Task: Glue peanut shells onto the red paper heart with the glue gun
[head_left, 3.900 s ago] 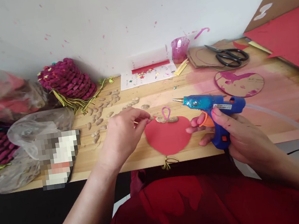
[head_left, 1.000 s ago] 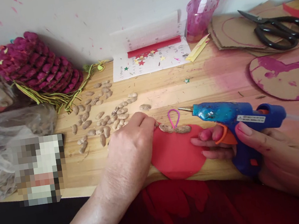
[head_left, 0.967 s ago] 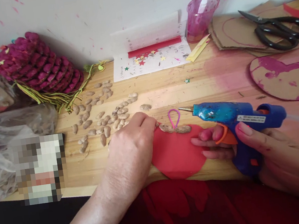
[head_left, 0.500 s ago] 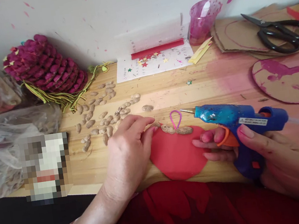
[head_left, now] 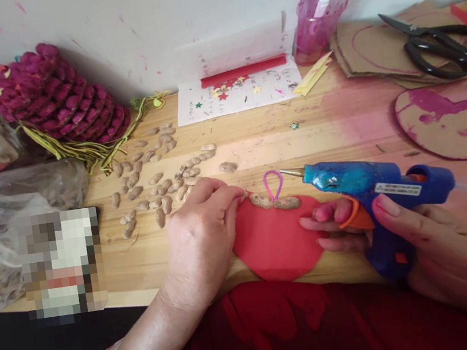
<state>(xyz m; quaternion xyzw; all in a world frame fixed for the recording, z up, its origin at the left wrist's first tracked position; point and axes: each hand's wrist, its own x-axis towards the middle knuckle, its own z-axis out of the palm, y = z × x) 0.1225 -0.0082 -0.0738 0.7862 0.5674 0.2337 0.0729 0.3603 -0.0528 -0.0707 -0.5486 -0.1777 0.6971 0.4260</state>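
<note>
A red paper disc (head_left: 280, 243) lies flat on the table in front of me. Two unshelled peanuts (head_left: 287, 203) sit along its top edge, with a pink-purple loop of cord (head_left: 274, 185) standing up between them. At the disc's upper left edge my left hand (head_left: 204, 231) is closed in a pinch on another peanut (head_left: 244, 195), mostly hidden by the fingertips. My right hand (head_left: 419, 230) grips a blue hot glue gun (head_left: 347, 176), fingers at its orange trigger. The metal nozzle points left, just beside the cord loop.
Loose peanuts (head_left: 166, 187) are scattered to the left. Behind stand a stack of purple peanut-covered discs (head_left: 62, 100), paper with star sequins (head_left: 192, 97) and a pink-stained cup (head_left: 319, 27). Black scissors (head_left: 441, 47) rest on cardboard (head_left: 355, 53); a painted cardboard disc (head_left: 448, 127) lies right.
My left fingers have closed together and pressed down at the disc's edge around the peanut. The glue gun has hardly moved. The view has shifted slightly.
</note>
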